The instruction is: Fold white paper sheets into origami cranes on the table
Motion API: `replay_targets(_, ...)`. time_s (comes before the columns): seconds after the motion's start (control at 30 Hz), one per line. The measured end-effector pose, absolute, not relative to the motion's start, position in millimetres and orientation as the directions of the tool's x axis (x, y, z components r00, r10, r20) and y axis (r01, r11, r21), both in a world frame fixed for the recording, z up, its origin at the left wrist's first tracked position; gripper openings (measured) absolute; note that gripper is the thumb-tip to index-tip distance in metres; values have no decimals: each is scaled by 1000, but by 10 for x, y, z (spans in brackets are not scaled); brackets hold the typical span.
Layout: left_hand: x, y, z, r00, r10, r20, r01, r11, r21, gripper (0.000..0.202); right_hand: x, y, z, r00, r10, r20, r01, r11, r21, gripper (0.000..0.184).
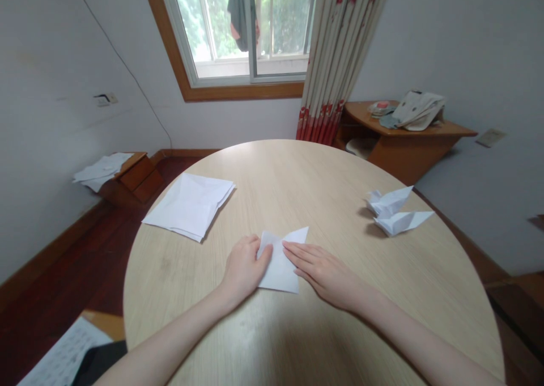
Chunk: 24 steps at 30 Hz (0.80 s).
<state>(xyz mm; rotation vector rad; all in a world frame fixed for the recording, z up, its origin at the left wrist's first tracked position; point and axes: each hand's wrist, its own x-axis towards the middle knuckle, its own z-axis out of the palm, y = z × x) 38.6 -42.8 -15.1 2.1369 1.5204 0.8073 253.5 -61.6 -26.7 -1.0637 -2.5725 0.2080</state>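
Note:
A partly folded sheet of white paper (278, 270) lies near the middle of the round table, with one pointed flap sticking up at its upper right. At its left edge, my left hand (244, 264) grips it, thumb on top and the other fingers curled by the side. My right hand (325, 272) lies flat over the paper's right part, fingers stretched out together and fingertips touching the fold. Toward the right edge of the table sit two folded white paper figures (386, 202) with pointed ends, one just behind the other.
The round wooden table (280, 176) carries a stack of white paper sheets (191, 204) on its left. Behind it stand a curtain (331, 63) and a wooden desk (408, 148) with a bag (419, 109) on top. A low cabinet (140, 179) stands at the left wall.

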Motion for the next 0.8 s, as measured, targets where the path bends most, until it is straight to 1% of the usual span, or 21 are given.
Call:
replay_targets(0.07, 381, -423, -173, 235, 928, 291, 749, -363, 554, 16, 2539, -615, -261, -659, 709, 250, 655, 705, -273, 44)
replay_targets(0.1, 379, -420, -185, 222, 919, 327, 756, -374, 537, 19, 2540, -614, -256, -661, 709, 245, 654, 704, -275, 44)
replay_targets(0.17, 375, -410, -213, 207, 888, 410, 756, -411, 510, 43, 2541, -612, -244, -663, 709, 238, 653, 704, -278, 43)
replay_targets(0.2, 371, -402, -228, 216, 870, 444, 751, -439, 494, 51, 2541, -611, -237, -664, 710, 235, 655, 704, -276, 43)
replay_targets(0.27, 362, -383, -262, 267, 834, 483, 726, -504, 468, 55, 2538, -609, -222, -666, 711, 225, 661, 702, -265, 41)
replay_targets(0.33, 354, -365, -296, 355, 807, 472, 673, -571, 470, 48, 2534, -607, -210, -671, 710, 214, 667, 704, -243, 40)
replay_targets(0.4, 349, -352, -323, 450, 787, 423, 616, -616, 491, 41, 2529, -604, -204, -676, 707, 206, 672, 707, -219, 41)
replay_targets(0.47, 347, -348, -335, 530, 768, 358, 599, -639, 483, 37, 2528, -600, -201, -676, 708, 206, 681, 707, -194, 41)
replay_targets(0.57, 343, -348, -310, 595, 751, 288, 636, -658, 404, 34, 2536, -592, -197, -666, 716, 211, 707, 695, -130, 39)
replay_targets(0.67, 335, -346, -250, 642, 721, 260, 644, -692, 326, 31, 2558, -579, -188, -636, 742, 211, 748, 660, -67, 37)
replay_targets(0.8, 336, -358, -189, 718, 652, 243, 623, -758, 194, 29, 2595, -558, -195, -593, 779, 204, 791, 611, -37, 42)
